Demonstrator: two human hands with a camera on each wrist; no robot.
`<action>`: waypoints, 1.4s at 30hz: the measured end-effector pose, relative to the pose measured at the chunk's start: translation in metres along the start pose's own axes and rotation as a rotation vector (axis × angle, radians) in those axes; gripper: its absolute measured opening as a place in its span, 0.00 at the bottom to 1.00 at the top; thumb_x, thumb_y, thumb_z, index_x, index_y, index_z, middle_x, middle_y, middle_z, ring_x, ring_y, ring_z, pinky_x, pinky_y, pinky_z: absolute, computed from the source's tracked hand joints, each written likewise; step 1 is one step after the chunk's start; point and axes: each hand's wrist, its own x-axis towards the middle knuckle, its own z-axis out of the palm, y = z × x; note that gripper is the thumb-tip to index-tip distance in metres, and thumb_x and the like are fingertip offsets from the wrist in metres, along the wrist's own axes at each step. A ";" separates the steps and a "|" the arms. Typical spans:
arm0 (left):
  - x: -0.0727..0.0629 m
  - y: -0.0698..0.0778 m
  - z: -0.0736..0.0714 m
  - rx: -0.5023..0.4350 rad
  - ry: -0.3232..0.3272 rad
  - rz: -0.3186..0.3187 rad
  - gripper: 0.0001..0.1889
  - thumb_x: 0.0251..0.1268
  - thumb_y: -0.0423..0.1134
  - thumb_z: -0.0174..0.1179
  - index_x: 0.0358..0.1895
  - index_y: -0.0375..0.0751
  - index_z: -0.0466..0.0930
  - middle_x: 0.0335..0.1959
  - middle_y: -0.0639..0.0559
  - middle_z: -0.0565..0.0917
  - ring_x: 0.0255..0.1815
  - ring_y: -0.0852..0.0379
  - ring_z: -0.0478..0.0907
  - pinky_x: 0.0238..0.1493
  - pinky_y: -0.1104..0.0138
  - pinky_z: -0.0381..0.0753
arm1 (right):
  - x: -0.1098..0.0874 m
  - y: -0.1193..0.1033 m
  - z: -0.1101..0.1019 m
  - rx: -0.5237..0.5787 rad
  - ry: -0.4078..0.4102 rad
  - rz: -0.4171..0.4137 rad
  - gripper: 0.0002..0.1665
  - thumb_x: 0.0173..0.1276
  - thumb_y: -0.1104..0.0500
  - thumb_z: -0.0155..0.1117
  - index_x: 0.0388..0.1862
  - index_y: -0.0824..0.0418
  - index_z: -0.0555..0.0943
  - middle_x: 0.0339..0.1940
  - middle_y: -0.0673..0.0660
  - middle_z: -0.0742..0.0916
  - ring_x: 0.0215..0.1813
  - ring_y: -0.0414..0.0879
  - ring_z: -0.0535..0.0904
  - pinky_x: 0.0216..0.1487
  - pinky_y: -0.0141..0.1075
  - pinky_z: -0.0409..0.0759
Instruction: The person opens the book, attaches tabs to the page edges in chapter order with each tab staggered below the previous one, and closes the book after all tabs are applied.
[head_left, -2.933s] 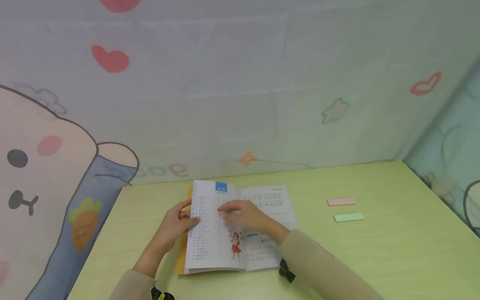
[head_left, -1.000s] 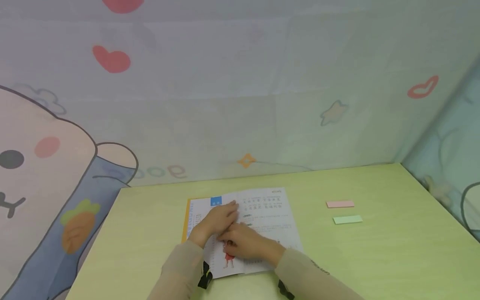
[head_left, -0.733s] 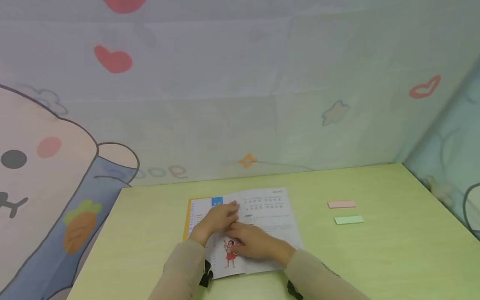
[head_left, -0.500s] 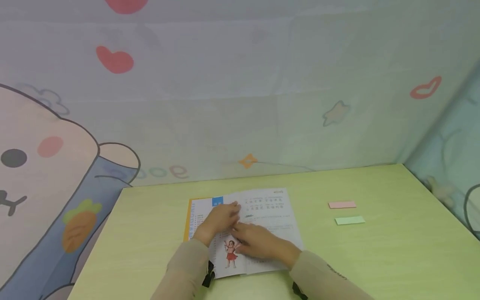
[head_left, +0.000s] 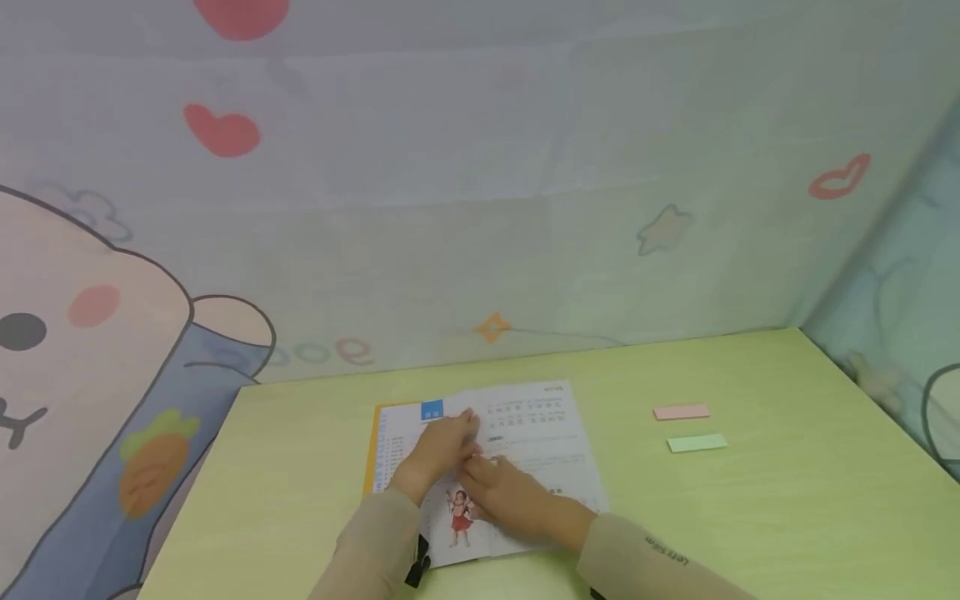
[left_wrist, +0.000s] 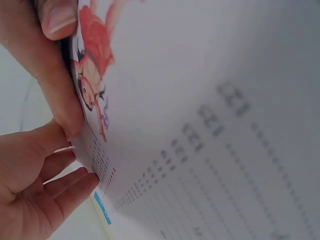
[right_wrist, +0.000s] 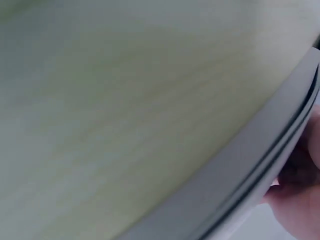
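Left hand and right hand meet on an open book, lower centre of the head view.
Left fingers, slightly apart, and a nearly straight right finger touch the pages near the fold; pink strip and green strip lie at right.
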 end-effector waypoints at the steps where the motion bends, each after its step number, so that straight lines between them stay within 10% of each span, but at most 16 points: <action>1: -0.001 0.000 0.001 -0.006 -0.004 -0.004 0.24 0.63 0.36 0.57 0.61 0.28 0.68 0.64 0.34 0.67 0.61 0.38 0.68 0.63 0.53 0.65 | 0.000 -0.001 0.001 -0.006 -0.009 0.003 0.33 0.73 0.48 0.46 0.71 0.63 0.59 0.73 0.59 0.60 0.73 0.49 0.52 0.68 0.50 0.59; 18: 0.021 0.009 -0.015 0.214 -0.187 -0.128 0.36 0.55 0.43 0.65 0.66 0.32 0.62 0.69 0.41 0.63 0.64 0.38 0.64 0.59 0.47 0.69 | -0.015 -0.013 -0.010 -0.073 -0.077 -0.075 0.33 0.74 0.46 0.42 0.72 0.61 0.59 0.73 0.60 0.60 0.73 0.53 0.53 0.65 0.52 0.63; 25: 0.027 0.012 -0.018 0.113 -0.247 -0.181 0.40 0.56 0.41 0.65 0.70 0.33 0.56 0.72 0.42 0.56 0.70 0.40 0.56 0.64 0.45 0.60 | -0.014 -0.016 -0.009 -0.145 -0.120 -0.043 0.34 0.74 0.44 0.41 0.72 0.59 0.59 0.74 0.58 0.59 0.73 0.50 0.53 0.66 0.50 0.62; 37: 0.027 -0.006 -0.014 -0.053 -0.236 -0.074 0.40 0.59 0.38 0.63 0.70 0.29 0.51 0.73 0.38 0.50 0.71 0.40 0.51 0.70 0.53 0.51 | -0.033 -0.032 0.005 -0.380 0.071 -0.208 0.36 0.68 0.41 0.52 0.68 0.58 0.65 0.69 0.62 0.67 0.68 0.54 0.64 0.56 0.43 0.75; 42: 0.022 -0.007 -0.009 -0.087 -0.213 -0.089 0.39 0.59 0.39 0.62 0.70 0.31 0.53 0.73 0.39 0.50 0.72 0.40 0.50 0.70 0.52 0.50 | -0.035 -0.030 -0.004 -0.341 0.017 -0.238 0.33 0.71 0.42 0.47 0.69 0.56 0.64 0.70 0.61 0.66 0.69 0.54 0.62 0.60 0.41 0.72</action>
